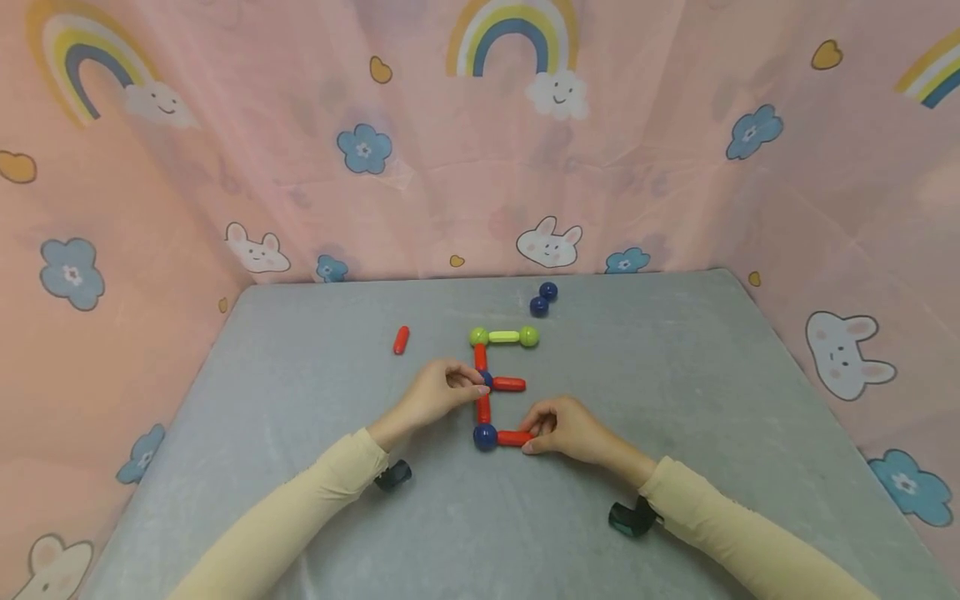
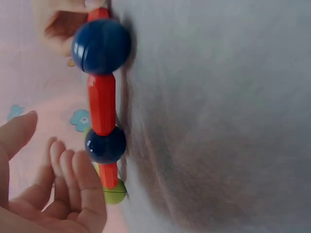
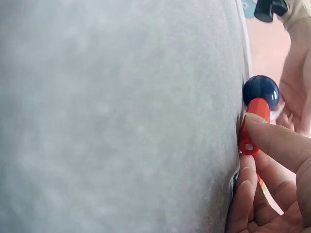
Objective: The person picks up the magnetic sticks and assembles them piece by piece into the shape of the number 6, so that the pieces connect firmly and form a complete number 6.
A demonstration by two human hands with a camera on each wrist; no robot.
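Note:
On the grey table lies a figure of magnetic rods and balls, with a column of red rods (image 1: 483, 410) and short arms pointing right. My right hand (image 1: 572, 429) pinches the lowest red rod (image 3: 257, 110) between thumb and fingers; its other end meets the large blue ball (image 1: 485, 437) at the bottom corner. Beside the middle blue ball (image 2: 105, 144) is my left hand (image 1: 438, 393), thumb spread away from the fingers and nothing gripped. Another red rod (image 1: 510, 384) juts right from that ball. At the top, a yellow-green rod (image 1: 503, 337) joins two green balls (image 1: 528, 336).
A loose red rod (image 1: 401, 340) lies to the left of the figure. Two dark blue balls (image 1: 538, 307) sit together near the table's back edge. Pink patterned cloth (image 1: 450, 183) hangs behind and on both sides. Dark wrist cameras (image 1: 632, 518) hang below the sleeves.

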